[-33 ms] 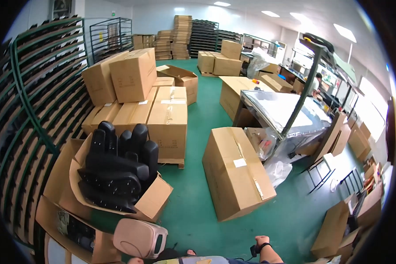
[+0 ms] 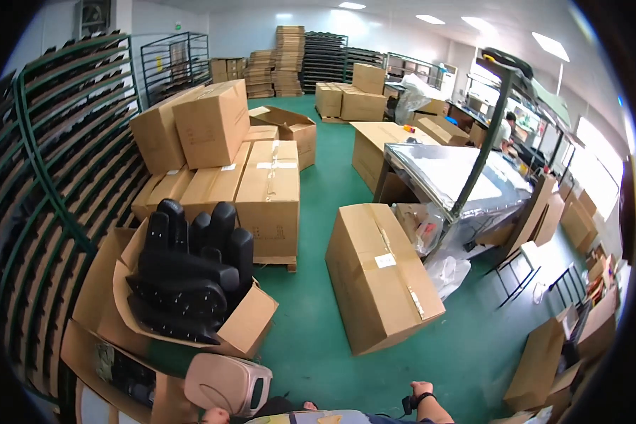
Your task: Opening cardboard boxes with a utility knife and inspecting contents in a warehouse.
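while the right hand (image 2: 422,389) shows only as a wrist with a dark watch at the lower edge, its grip cannot be told, and the left hand is out of view. nearest, at lower left, an open carton (image 2: 244,325) sits packed with black moulded parts (image 2: 187,283) beside a pink stool (image 2: 226,383); a sealed box (image 2: 381,275) lies mid-frame on the green floor (image 2: 318,353), untouched.

A large sealed brown carton (image 2: 381,275) lies on the green floor, centre, bearing a small white label (image 2: 385,260). An open carton (image 2: 244,325) at lower left holds black moulded parts. Behind it, sealed cartons (image 2: 268,187) are stacked on a pallet, one with a white label (image 2: 227,167). More carton stacks (image 2: 286,60) stand along the far wall.
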{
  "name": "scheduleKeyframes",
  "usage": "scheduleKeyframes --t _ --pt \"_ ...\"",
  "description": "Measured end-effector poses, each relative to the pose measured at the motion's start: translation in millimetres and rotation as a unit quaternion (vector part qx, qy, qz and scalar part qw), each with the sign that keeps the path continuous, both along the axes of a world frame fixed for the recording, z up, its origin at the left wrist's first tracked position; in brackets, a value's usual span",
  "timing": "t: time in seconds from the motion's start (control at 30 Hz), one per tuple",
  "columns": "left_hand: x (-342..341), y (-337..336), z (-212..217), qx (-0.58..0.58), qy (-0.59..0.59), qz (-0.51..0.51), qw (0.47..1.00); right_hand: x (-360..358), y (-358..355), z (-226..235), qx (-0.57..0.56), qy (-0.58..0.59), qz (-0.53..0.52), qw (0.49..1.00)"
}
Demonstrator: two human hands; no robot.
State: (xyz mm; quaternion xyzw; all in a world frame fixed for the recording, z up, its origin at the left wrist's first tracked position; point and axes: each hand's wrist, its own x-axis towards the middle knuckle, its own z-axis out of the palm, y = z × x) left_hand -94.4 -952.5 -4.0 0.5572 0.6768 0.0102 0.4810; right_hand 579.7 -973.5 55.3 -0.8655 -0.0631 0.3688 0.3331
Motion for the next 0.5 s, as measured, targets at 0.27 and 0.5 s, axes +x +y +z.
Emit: scheduleKeyframes --t 0.27,0.5 --pt "51 156 93 -0.129 0.001 0.267 0.955 -49 -80 -187 -0.175 0.002 0.452 0.875" --pt "75 254 -1 -0.027 0.071 -0.172 0.982 -32 12 -98 -0.082 0.142 -0.037 0.986"
